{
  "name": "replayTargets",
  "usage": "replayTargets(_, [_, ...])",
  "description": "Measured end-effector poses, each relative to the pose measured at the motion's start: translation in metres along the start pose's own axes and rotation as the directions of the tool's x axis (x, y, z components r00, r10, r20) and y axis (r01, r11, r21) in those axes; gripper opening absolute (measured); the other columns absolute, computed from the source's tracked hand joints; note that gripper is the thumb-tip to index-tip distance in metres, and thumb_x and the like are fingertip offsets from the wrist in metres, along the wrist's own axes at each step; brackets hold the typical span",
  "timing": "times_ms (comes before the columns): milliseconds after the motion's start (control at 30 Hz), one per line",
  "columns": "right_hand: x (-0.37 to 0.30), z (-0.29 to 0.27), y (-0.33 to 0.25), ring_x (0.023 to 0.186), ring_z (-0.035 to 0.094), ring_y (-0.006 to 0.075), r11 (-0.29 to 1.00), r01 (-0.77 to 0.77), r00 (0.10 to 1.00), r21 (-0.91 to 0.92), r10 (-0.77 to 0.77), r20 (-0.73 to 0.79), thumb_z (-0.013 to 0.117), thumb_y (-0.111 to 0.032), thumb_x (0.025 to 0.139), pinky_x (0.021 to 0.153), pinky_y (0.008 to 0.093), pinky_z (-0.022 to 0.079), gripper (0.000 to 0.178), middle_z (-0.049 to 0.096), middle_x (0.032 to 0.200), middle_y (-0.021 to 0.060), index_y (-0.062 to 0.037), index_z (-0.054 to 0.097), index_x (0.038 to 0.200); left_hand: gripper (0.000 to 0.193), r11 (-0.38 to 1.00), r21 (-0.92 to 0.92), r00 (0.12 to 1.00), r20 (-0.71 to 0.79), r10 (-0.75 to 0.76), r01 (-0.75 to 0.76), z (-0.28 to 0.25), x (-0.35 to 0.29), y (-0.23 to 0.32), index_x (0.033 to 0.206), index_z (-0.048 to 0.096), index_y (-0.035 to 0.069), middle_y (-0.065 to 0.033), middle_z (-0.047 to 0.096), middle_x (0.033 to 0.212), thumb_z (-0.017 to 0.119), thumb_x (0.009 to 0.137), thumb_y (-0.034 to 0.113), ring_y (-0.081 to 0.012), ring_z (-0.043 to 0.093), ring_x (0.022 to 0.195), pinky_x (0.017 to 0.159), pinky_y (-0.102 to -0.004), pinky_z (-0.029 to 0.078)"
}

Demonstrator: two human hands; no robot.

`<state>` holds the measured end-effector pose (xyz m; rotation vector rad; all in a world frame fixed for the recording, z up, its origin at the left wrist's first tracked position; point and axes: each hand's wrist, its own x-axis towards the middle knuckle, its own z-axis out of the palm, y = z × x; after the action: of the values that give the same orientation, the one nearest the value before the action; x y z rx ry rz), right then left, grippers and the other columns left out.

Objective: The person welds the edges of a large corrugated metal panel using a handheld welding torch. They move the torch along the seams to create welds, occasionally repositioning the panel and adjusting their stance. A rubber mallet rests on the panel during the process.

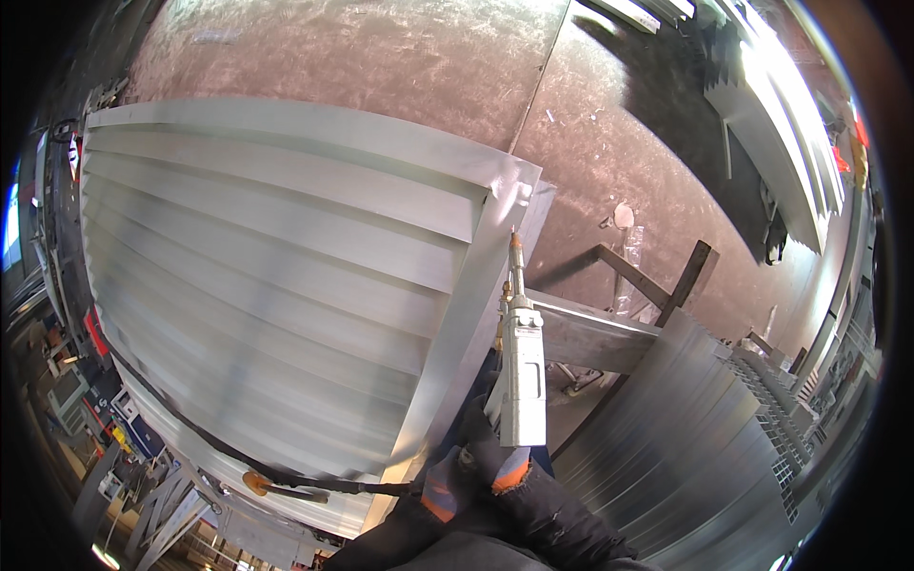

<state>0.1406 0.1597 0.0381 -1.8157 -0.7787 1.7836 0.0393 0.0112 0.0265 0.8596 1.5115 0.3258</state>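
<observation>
A silver-white handheld welding gun [523, 371] with a copper-coloured nozzle tip points away from me, over the right-hand frame of a pale metal louvred panel [286, 257]. The tip is close to the panel's far right corner; whether it touches I cannot tell. My right hand [490, 447], dark-gloved with an orange and blue cuff, is closed around the gun's grip, partly hidden behind its body. My left hand [446, 479], gloved the same way, is tucked close beside it, its fingers hidden. A black cable [367, 487] runs left from my hands across the panel's near edge.
An orange-ended tool [257, 483] lies by the cable. Right of the panel are a metal support frame [609, 338] and a stack of ribbed sheet metal [657, 419]. More long metal profiles [776, 143] stand at far right. Equipment [124, 419] crowds the left.
</observation>
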Motion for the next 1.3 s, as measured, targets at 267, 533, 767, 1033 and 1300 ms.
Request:
replayTargets(267, [0.001,0.0,0.013,0.065,0.057,0.0149,1.0,-0.016,1.0,-0.001,0.016,0.019,0.055,0.002,0.094,0.057,0.0307,0.048,0.049,0.056,0.081,0.0045,-0.0026,0.038,0.139,0.037,0.999,0.026,1.0,0.019,-0.021,0.02,-0.007,0.004,0.004,0.127,0.054,0.006,-0.0178,0.07,0.11,0.065,0.096,0.024,-0.0382,0.067,0.103,0.085,-0.0385,0.054])
replayTargets(533, [0.009,0.001,0.017,0.073,0.061,0.0154,0.995,-0.073,0.997,0.065,0.073,-0.003,0.058,0.006,0.089,0.063,0.0303,0.052,0.049,0.059,0.088,0.005,-0.0018,0.045,0.136,0.041,0.991,-0.12,0.998,0.046,-0.053,0.058,-0.003,0.013,0.005,0.129,0.055,0.007,-0.0183,0.07,0.113,0.067,0.097,0.029,-0.0354,0.067,0.108,0.089,-0.0381,0.053])
replayTargets(767, [0.007,-0.012,-0.01,0.081,0.061,0.0165,0.94,-0.125,0.992,0.317,0.11,0.063,0.058,0.007,0.089,0.068,0.0315,0.053,0.04,0.059,0.101,0.0065,-0.0036,0.049,0.127,0.039,0.991,0.136,0.997,0.081,0.002,-0.013,-0.014,0.014,0.032,0.125,0.057,0.004,-0.0172,0.069,0.115,0.071,0.094,0.024,-0.0297,0.068,0.108,0.09,-0.0365,0.054])
replayTargets(1033, [0.009,-0.03,-0.063,0.068,0.065,0.0222,0.904,-0.001,0.999,0.429,-0.016,0.036,0.053,-0.019,0.1,0.058,0.0345,0.055,0.036,0.062,0.096,0.013,-0.0015,0.046,0.13,0.067,0.919,0.342,0.979,0.021,0.203,-0.198,-0.069,-0.021,0.023,0.121,0.06,0.004,-0.0158,0.068,0.107,0.089,0.069,0.035,-0.0321,0.068,0.098,0.083,-0.0416,0.055])
replayTargets(1300, [-0.016,-0.005,-0.102,0.087,0.068,0.0207,0.955,-0.067,0.954,0.287,-0.023,0.3,0.049,-0.005,0.1,0.073,0.0334,0.056,0.021,0.068,0.097,0.0133,-0.0012,0.048,0.121,0.056,0.982,0.186,0.987,-0.157,-0.012,0.042,-0.089,-0.113,-0.007,0.103,0.068,0.004,-0.0143,0.072,0.09,0.093,0.064,0.037,-0.0314,0.074,0.08,0.072,-0.039,0.06])
